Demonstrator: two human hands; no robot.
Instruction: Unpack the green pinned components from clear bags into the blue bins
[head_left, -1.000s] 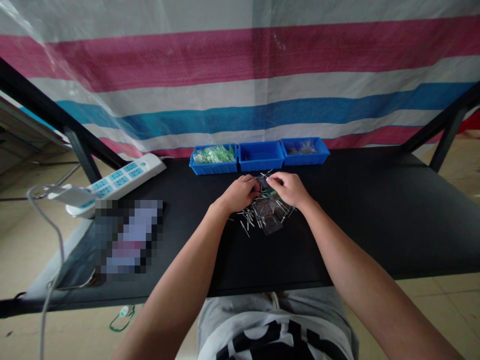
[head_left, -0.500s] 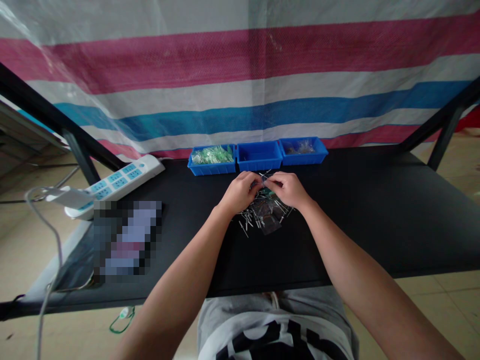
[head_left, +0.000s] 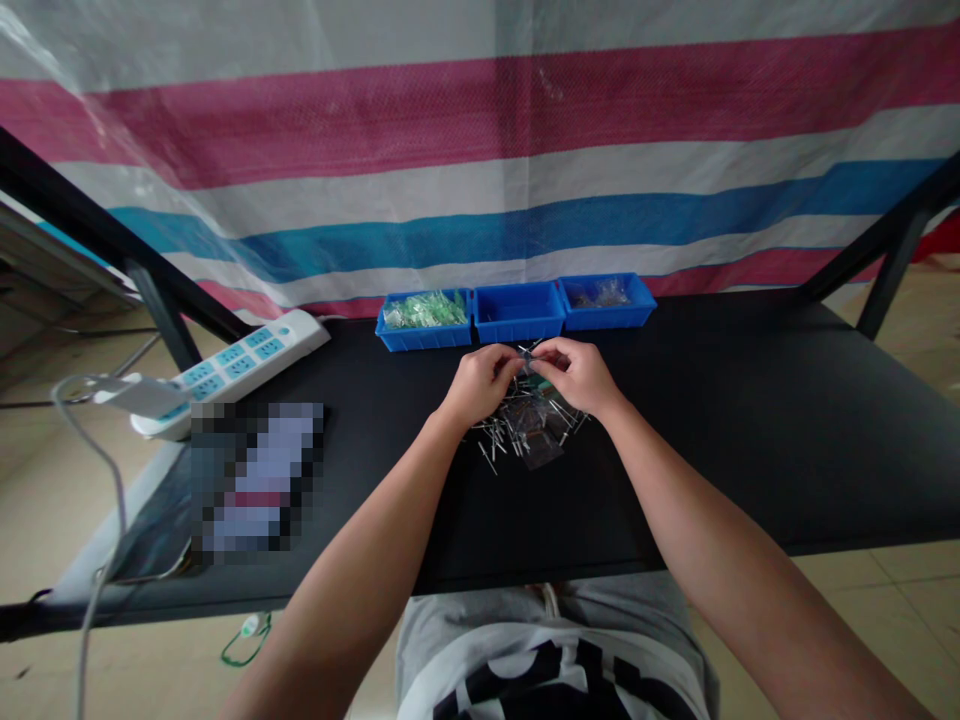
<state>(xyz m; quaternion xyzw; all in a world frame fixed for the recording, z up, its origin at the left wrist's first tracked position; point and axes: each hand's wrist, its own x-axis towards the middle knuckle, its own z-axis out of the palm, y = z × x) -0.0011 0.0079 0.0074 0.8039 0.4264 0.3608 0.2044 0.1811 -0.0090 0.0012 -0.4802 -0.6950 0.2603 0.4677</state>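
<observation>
My left hand (head_left: 478, 384) and my right hand (head_left: 576, 376) meet above a loose pile, each with thumb and fingers pinched together. Between their fingertips is a small clear plastic bag (head_left: 529, 357), mostly covered by the fingers. A few thin metal pins show beside it. Under and in front of the hands lie several thin silvery pins (head_left: 495, 432) that look like blind rivets, scattered on the black table. Small clear bags (head_left: 541, 448) lie among them, and a bit of green shows under my right hand.
Behind the pile stand three blue bins: the left bin (head_left: 424, 340) with green and clear packets, the middle bin (head_left: 519, 325) with a bare interior, the right bin (head_left: 609, 318) with clear packets. A power strip (head_left: 240, 365) and a blurred-out flat object (head_left: 262, 480) lie left.
Both hands stay over the pile with only small finger movements. My right hand has risen slightly. The bins and the pile look the same.
</observation>
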